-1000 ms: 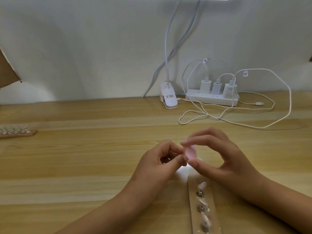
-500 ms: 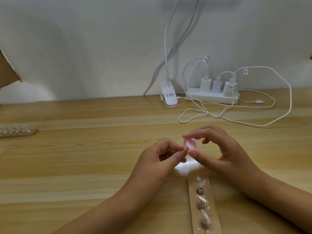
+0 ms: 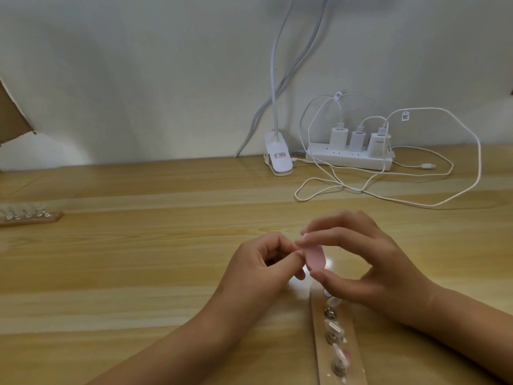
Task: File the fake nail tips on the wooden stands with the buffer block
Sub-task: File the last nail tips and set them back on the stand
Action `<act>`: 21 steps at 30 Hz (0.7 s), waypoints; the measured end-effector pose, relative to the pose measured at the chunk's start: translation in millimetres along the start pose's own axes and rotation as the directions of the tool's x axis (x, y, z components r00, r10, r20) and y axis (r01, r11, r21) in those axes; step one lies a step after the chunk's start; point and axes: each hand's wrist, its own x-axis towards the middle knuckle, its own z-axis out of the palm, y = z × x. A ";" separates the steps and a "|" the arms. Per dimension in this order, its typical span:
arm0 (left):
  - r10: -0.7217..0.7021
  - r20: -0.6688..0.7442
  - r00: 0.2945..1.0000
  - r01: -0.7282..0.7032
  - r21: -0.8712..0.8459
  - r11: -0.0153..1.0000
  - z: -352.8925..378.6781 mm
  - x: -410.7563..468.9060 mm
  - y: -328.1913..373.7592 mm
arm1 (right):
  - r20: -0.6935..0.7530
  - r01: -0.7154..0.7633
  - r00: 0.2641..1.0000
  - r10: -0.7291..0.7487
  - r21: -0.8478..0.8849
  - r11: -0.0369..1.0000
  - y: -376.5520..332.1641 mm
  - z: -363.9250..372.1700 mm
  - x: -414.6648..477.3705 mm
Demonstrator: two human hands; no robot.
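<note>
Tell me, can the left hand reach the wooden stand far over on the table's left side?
Probably yes, with a stretch: only bare wooden table lies between the left hand and that brown wooden stand with small clips. Its fingers are busy pinching beside the pink buffer block, though.

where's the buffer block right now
In the head view the pink buffer block is just right of centre, pinched by the right hand, beside the left hand, beyond the near wooden stand.
</note>
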 end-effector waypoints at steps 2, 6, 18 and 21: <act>0.003 0.003 1.000 -0.003 0.006 1.000 0.1 0.0 -1.5 | -0.028 -0.099 0.995 0.100 0.046 0.994 3.9 0.4 2.2; 0.034 -0.012 0.999 -0.035 -0.021 0.999 0.0 1.4 -3.9 | -0.035 -0.328 0.931 0.364 0.364 0.872 9.4 -4.1 3.8; 0.076 0.017 0.997 -0.076 -0.003 0.997 -0.7 1.1 -4.8 | 0.061 -0.355 0.929 0.365 0.427 0.832 -0.3 0.6 4.0; 0.086 0.021 0.996 -0.086 0.020 0.996 -1.4 1.1 -5.0 | 0.047 -0.343 0.932 0.358 0.429 0.836 1.1 1.1 3.4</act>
